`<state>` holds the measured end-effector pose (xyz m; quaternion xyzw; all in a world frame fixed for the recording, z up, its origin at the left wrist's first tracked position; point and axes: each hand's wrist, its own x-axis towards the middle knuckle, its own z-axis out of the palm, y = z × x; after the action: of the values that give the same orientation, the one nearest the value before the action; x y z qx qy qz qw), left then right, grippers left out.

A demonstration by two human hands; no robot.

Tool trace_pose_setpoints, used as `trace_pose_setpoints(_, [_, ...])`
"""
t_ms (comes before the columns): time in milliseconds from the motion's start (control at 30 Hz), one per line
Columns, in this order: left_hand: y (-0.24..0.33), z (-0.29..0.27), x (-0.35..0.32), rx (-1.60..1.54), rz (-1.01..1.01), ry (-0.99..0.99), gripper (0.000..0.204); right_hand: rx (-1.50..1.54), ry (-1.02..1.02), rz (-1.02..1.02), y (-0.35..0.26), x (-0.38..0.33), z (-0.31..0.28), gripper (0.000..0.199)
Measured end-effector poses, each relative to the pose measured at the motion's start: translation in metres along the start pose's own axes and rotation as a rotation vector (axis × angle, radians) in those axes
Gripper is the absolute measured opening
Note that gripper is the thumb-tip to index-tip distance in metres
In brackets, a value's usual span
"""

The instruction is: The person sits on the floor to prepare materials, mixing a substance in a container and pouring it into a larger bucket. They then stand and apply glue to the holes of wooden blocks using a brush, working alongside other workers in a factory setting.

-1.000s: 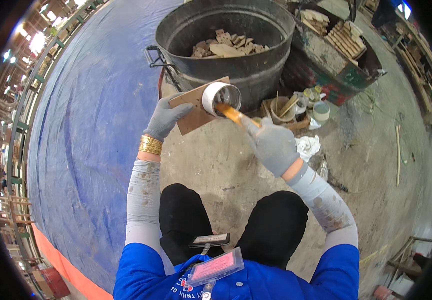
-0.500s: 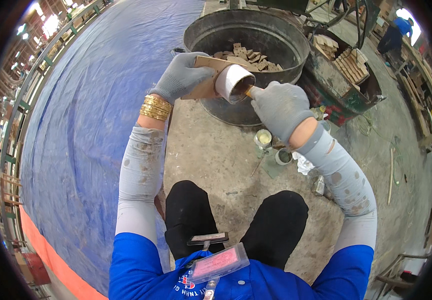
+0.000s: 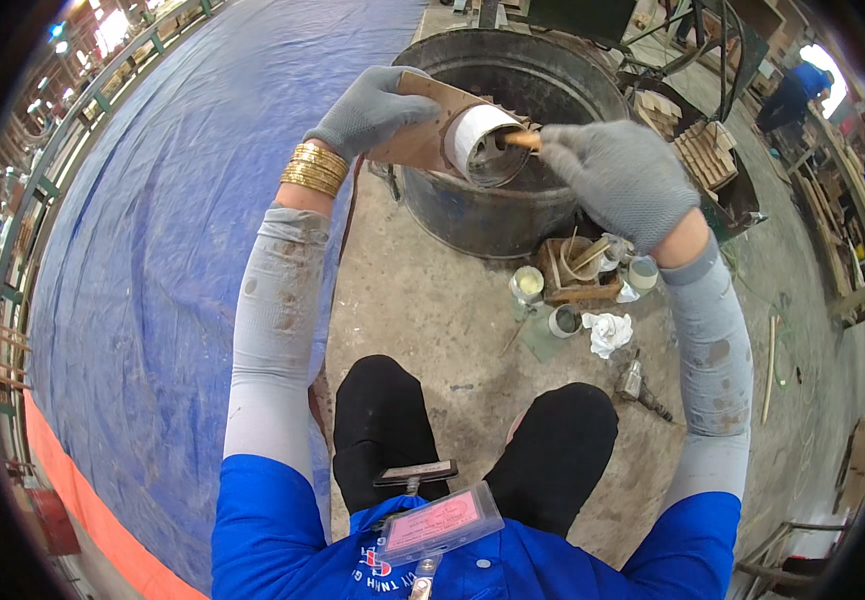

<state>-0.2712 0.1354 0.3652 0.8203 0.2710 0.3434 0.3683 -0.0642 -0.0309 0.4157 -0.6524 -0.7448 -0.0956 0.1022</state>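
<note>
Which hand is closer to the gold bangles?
Left. The bangles sit on the wrist just behind the left hand, which holds the board. The right hand is across the white can, farther off.

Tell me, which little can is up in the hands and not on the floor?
The white can, tipped on its side. The left hand holds it on a wooden piece while the right hand pokes a stick inside. The other cans stand on the floor.

Both hands wear grey knitted cloth gloves, matt and rough. The wooden piece looks raw and dull, its white tube smooth. The big tub is dark, worn metal; the floor is rough concrete
</note>
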Motion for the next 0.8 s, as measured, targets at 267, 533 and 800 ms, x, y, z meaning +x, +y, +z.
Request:
trace_pose_setpoints(267, [-0.002, -0.017, 0.006, -0.165, 0.003, 0.068, 0.029, -0.013, 0.032, -0.033, -0.004, 0.004, -0.017, 0.031])
trace_pose_setpoints(533, [-0.006, -0.017, 0.019, -0.172, -0.03, 0.071, 0.03, -0.006, 0.117, -0.077, -0.001, 0.02, -0.014, 0.027])
trace_pose_setpoints(800, [-0.014, -0.01, 0.027, -0.141, -0.013, 0.033, 0.03, 0.065, 0.021, 0.025, 0.003, 0.027, -0.013, 0.029])
